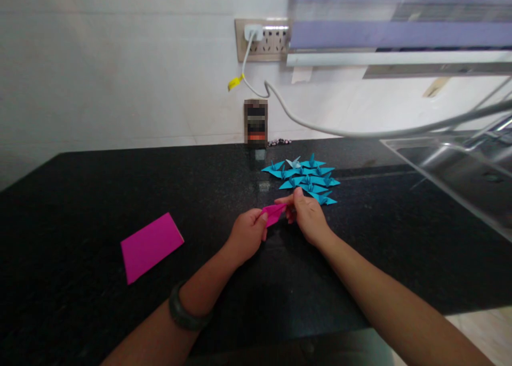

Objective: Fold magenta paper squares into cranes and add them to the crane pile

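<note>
The dark speckled worktop point(72, 195) spreads beneath everything, a steel sink point(460, 176) between 2 and 3 o'clock from the hands. A magenta paper rectangle point(152, 247) lies near 9 o'clock; blue paper cranes point(308, 180), one paler, cluster at 1. The person's left hand point(248, 231) and right hand point(311, 215) meet centrally. At 12, an upright dark object point(256, 123) is pixelated, its markings unreadable. Pink folded paper point(273, 215) sits between the hands: the left grip clasps it, the right grip pinches its tip. Toward 11:30, a yellow tag point(235, 82) hangs, any lettering too small.
</note>
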A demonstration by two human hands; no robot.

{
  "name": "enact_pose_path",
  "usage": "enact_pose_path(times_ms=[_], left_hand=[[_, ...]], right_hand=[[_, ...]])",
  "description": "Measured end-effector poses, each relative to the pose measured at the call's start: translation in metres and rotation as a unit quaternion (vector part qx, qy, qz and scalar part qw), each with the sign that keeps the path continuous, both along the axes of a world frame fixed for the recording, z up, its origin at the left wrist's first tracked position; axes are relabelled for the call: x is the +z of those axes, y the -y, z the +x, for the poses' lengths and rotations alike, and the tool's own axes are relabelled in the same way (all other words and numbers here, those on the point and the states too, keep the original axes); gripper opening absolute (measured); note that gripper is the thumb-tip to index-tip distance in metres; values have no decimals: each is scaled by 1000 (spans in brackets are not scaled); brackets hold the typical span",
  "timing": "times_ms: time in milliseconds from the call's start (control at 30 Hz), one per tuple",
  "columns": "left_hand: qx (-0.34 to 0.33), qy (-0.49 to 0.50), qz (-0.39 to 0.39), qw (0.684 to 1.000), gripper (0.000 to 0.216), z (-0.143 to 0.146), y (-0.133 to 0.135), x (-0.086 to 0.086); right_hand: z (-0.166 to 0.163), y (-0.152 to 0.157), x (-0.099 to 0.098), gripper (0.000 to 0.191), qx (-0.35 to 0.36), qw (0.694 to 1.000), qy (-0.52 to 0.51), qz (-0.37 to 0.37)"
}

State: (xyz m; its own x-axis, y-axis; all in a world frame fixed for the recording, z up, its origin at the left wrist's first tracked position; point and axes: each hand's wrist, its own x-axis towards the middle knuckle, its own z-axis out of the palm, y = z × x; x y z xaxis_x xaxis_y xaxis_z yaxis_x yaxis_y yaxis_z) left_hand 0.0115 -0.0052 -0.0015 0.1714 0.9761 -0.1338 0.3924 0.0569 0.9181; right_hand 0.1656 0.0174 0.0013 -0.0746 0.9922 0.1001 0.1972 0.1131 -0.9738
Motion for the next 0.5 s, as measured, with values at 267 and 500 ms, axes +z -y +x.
enact_pose_path(times_ms=[267,500], left_hand=[[21,120,-77,990,28,1,-1,-1],[28,150,-66,986,22,4,-1,-2]], right_hand=[[-6,3,1,22,20,1000,-22,10],[-8,4,0,23,4,1000,-5,20]])
